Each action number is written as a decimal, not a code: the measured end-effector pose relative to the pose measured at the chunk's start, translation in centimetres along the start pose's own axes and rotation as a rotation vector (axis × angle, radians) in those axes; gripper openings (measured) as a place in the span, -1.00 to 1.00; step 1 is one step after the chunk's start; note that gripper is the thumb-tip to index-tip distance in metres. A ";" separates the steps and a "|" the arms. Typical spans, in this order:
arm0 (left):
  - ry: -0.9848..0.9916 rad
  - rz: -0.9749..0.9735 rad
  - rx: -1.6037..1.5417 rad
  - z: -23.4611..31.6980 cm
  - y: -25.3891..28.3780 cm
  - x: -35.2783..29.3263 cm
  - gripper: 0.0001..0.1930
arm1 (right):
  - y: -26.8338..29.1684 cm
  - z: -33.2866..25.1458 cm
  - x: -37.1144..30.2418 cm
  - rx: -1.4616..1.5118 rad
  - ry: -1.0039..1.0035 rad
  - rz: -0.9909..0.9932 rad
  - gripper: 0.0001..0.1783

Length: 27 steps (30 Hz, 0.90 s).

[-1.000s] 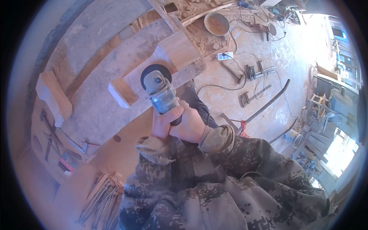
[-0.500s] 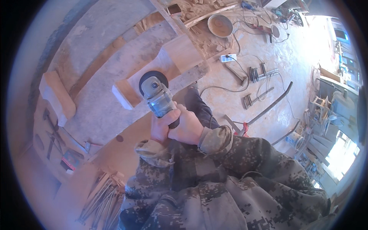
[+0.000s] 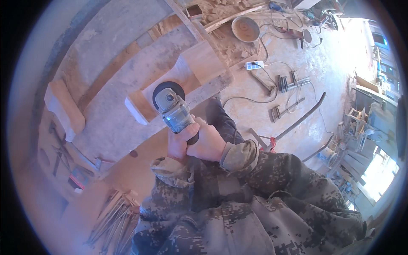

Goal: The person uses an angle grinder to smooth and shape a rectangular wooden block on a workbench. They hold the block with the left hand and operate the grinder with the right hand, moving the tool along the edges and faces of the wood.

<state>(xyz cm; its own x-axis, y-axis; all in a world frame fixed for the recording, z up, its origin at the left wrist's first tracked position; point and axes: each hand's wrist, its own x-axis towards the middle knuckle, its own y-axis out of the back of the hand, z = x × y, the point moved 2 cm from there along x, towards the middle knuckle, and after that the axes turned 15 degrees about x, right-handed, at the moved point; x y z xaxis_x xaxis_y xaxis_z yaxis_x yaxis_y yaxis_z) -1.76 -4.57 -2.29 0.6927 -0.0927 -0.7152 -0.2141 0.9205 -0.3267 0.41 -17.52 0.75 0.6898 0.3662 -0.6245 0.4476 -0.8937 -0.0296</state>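
Observation:
Both of my hands are wrapped around the body of an angle grinder [image 3: 175,114]. My left hand [image 3: 178,141] grips it from the left, and my right hand [image 3: 207,141] closes over the rear part beside it. The grinder's dark round disc [image 3: 163,94] lies over a curved, shaped wooden piece [image 3: 182,70] on the grey worktop [image 3: 114,114]. Whether the disc touches the wood I cannot tell. A second shaped wooden block [image 3: 63,108] rests on the worktop at the left.
A power strip [image 3: 254,65], a hammer [image 3: 262,83], metal clamps [image 3: 293,83] and a long dark bar [image 3: 302,115] lie on the floor at right. Cords run among them. A round pan [image 3: 245,29] sits by wood scraps at the back. Thin rods [image 3: 112,216] stand at lower left.
The grinder's head has shifted slightly left and away from me over the wooden piece. Both hands keep their grip.

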 end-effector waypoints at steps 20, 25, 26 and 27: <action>-0.024 0.010 -0.025 2.4 -1.0 0.9 -0.58 | 0.7 -1.6 1.6 -0.044 0.071 0.021 0.05; -0.046 -0.044 -0.039 4.1 -2.4 2.8 -0.59 | 2.7 -3.5 2.4 -0.030 0.090 0.059 0.03; -0.050 -0.057 -0.055 4.2 -2.5 3.1 -0.59 | 2.8 -3.8 2.5 -0.026 0.088 0.065 0.02; -0.052 -0.069 -0.032 4.1 -2.4 3.3 -0.56 | 3.0 -4.1 2.6 -0.021 0.086 0.073 0.02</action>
<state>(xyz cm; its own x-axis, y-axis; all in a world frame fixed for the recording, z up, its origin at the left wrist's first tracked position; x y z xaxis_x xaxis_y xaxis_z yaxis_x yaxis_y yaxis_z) 3.86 -5.56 -1.33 0.7413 -0.1353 -0.6574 -0.1857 0.8998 -0.3947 5.84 -18.15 2.22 0.7667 0.3219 -0.5554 0.4058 -0.9134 0.0308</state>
